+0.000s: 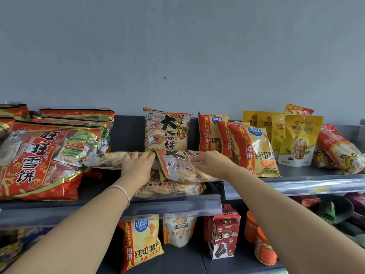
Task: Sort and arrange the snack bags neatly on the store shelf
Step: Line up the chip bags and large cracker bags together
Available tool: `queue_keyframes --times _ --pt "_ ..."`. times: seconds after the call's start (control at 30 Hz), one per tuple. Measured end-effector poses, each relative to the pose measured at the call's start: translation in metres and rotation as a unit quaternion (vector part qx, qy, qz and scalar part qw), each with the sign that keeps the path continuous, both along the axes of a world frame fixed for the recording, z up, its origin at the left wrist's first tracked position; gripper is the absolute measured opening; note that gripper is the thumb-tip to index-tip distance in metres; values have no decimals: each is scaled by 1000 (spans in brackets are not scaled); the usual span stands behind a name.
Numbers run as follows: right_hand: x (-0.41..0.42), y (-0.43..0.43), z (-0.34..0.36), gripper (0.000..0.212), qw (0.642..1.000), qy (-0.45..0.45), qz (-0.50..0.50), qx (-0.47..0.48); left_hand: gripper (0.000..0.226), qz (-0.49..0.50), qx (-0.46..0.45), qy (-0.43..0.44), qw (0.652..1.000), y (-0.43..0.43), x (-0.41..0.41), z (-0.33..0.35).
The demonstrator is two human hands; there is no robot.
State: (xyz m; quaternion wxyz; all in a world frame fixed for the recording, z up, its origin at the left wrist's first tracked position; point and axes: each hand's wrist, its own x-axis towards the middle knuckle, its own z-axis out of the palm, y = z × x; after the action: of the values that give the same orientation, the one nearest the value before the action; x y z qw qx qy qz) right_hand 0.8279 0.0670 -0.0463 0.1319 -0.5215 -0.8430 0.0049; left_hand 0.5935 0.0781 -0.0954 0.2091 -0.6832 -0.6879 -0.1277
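Your left hand (136, 165) grabs the end of a rice cracker bag (177, 167). The bag lies flat near the front edge of the top shelf (177, 203). Your right hand (209, 163) curls its fingers on the same bag. It lies on a second cracker bag (169, 189). A standing cracker bag (166, 131) is right behind.

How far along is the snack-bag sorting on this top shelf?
Done: chip bags and yellow walnut pouches stand in upright rows. In hand: left hand and right hand are on flat rice-cracker bags mid-shelf. Left, likely: standing those like the upright rice-cracker bag behind, plus the red bag lying far right.
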Motion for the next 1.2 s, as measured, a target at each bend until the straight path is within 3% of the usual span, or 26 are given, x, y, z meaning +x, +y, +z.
queue_keyframes --times 0.07,0.17,0.27,0.4,0.5,0.57,0.7,0.8,0.87,0.97,1.03,1.2 --pt "1 5 -5 58 998 24 32 -49 58 -3 5 -6 1000 4 0 -1" --pt "-4 13 -15 92 994 -100 32 -43 57 -8 4 -27 1000 7 -1 -1" --pt "-11 16 -24 80 983 -172 27 50 56 -14 8 -29 999 6 -2 -2" --pt "-12 17 -20 50 978 -177 26 106 53 -17 22 -18 999 2 -2 -1" --pt "-15 12 -16 34 973 -167 24 155 39 -8 34 -8 999 1 -1 2" --pt "-17 9 -14 28 977 -132 6 168 31 1 36 -1 999 -1 -1 5" --pt "-20 1 10 18 976 35 -51 210 33 -12 54 6 998 -10 2 15" --pt "-22 -6 32 20 965 125 -68 221 35 -85 81 25 993 -16 13 21" --pt "-26 -8 37 16 966 115 -64 221 33 -157 88 39 983 -20 25 20" --pt "-32 -6 33 11 972 66 -57 220 40 -204 -33 25 978 -27 42 14" --pt "-34 -5 29 15 974 46 -51 217 49 -199 -98 62 973 -28 45 7" --pt "-31 -5 27 15 974 40 -55 217 90 -156 -87 115 977 -31 32 -2"
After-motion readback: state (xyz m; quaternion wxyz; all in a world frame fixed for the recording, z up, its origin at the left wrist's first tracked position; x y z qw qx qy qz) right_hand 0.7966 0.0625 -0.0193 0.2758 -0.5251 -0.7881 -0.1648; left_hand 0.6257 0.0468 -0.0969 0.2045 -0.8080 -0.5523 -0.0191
